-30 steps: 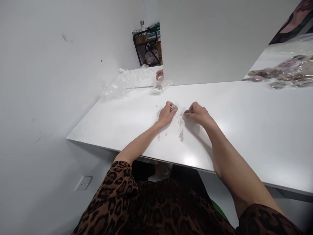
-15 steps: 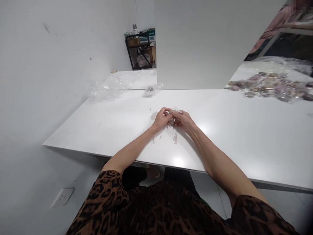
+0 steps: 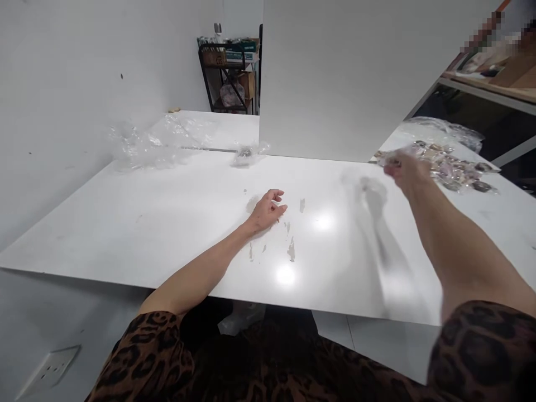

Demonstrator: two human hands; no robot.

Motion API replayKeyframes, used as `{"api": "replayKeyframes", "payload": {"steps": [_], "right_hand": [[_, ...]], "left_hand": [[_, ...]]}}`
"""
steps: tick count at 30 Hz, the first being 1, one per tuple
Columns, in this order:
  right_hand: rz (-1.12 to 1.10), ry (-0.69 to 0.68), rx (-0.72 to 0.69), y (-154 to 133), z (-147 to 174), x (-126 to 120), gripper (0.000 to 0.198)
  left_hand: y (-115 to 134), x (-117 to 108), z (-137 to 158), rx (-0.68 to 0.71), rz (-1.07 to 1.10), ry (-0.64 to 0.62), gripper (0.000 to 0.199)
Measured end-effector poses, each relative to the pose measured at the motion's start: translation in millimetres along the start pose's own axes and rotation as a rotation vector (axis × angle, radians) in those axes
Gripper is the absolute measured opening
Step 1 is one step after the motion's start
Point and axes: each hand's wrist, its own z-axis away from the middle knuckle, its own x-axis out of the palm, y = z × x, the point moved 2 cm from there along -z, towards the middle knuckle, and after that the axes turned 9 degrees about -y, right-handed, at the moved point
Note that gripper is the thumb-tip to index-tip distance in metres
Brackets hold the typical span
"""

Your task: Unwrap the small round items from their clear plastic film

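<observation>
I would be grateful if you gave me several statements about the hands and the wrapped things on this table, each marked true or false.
1. The left hand is at the white table with nothing visible in its grasp. True.
2. The two hands are touching each other. False: they are well apart.
3. The right hand is close to the pile of wrapped pieces. True.
4. The pile lies at the person's left. False: it lies at the right.
5. A small wrapped packet lies near the lower left corner of the grey panel. True.
6. The packet is in the left hand. False: it lies on the table, beyond that hand.
</observation>
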Motion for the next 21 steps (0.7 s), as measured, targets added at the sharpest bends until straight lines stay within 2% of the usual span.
{"api": "replayKeyframes", "payload": {"steps": [1,2,3,4,6,10,13,16,21], "right_hand": [[-0.047,0.162,0.010,-6.2,-11.8,-2.0,0.033],[-0.077,0.250,0.024,-8.6,-18.1,-0.7,0.034],[-0.089,0.313,0.055,-7.0,-18.6,2.6,0.034],[-0.082,0.312,0.081,-1.9,-13.9,8.1,0.034],[-0.021,0.188,0.118,15.6,8.6,22.6,0.030],[0.060,-0.050,0.119,54.3,73.8,53.8,0.019],[0.166,-0.310,-0.041,62.4,102.6,88.6,0.015],[0.314,-0.519,-0.231,54.0,106.3,141.7,0.024],[0.791,-0.652,-0.523,36.7,94.5,258.9,0.041]], "left_hand": [[-0.6,-0.1,0.1,-0.007,0.013,0.002,0.038],[-1.0,-0.2,0.3,-0.011,0.023,0.003,0.039],[-1.4,-0.3,0.4,-0.013,0.029,0.003,0.039],[-1.9,-0.4,0.3,-0.013,0.031,0.000,0.039],[-3.2,-0.4,-0.4,-0.006,0.028,-0.011,0.038],[-5.3,0.1,-2.9,0.008,0.041,-0.004,0.036],[-4.0,2.0,-4.0,-0.013,0.090,0.013,0.033],[-1.5,4.1,-4.5,-0.048,0.141,0.005,0.021],[-1.6,4.5,-4.8,-0.071,0.101,-0.105,0.007]]}}
